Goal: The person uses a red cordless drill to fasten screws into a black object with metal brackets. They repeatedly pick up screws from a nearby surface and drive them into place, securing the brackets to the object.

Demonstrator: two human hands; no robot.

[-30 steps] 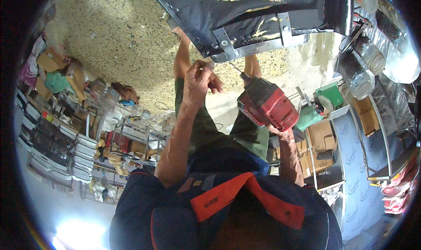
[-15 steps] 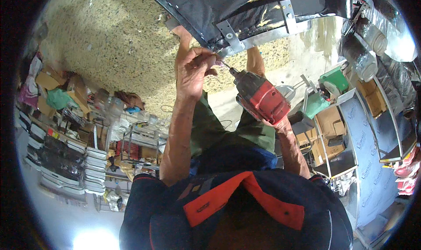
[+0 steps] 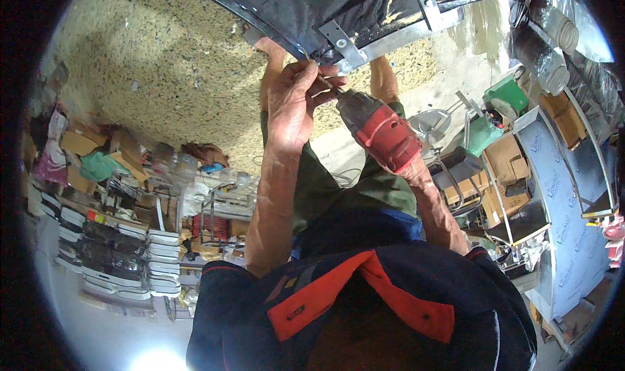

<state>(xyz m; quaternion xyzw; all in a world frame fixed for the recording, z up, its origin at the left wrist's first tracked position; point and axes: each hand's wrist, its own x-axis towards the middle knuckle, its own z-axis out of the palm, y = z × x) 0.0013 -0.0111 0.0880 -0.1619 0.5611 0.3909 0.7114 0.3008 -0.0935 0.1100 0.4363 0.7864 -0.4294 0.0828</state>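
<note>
A red and black power drill [image 3: 384, 133] is gripped from behind by my right hand [image 3: 411, 169], its nose pointing up and left. From its chuck a long thin bit [image 3: 327, 84] runs to the lower corner of a black-covered panel [image 3: 280, 19]. My left hand [image 3: 293, 100] closes thumb and fingers around that bit, close to the panel corner. Whether a screw sits at the tip is hidden by the fingers. Just right of the tip, a metal bracket [image 3: 341, 43] is fixed across a bare metal strip [image 3: 390, 42] along the panel's edge.
A second bracket [image 3: 426, 5] sits farther right on the panel. Speckled foam-like sheeting [image 3: 163, 65] spreads at the left. Shelves with boxes [image 3: 504, 182], a green bin [image 3: 506, 96] and film-wrapped rolls [image 3: 543, 61] stand right. Stacked white-edged parts [image 3: 163, 260] lie lower left.
The drill has moved up and left, its nose nearer the panel corner. My left fingers now lie along the bit, with its tip at the corner. The whole view has shifted slightly.
</note>
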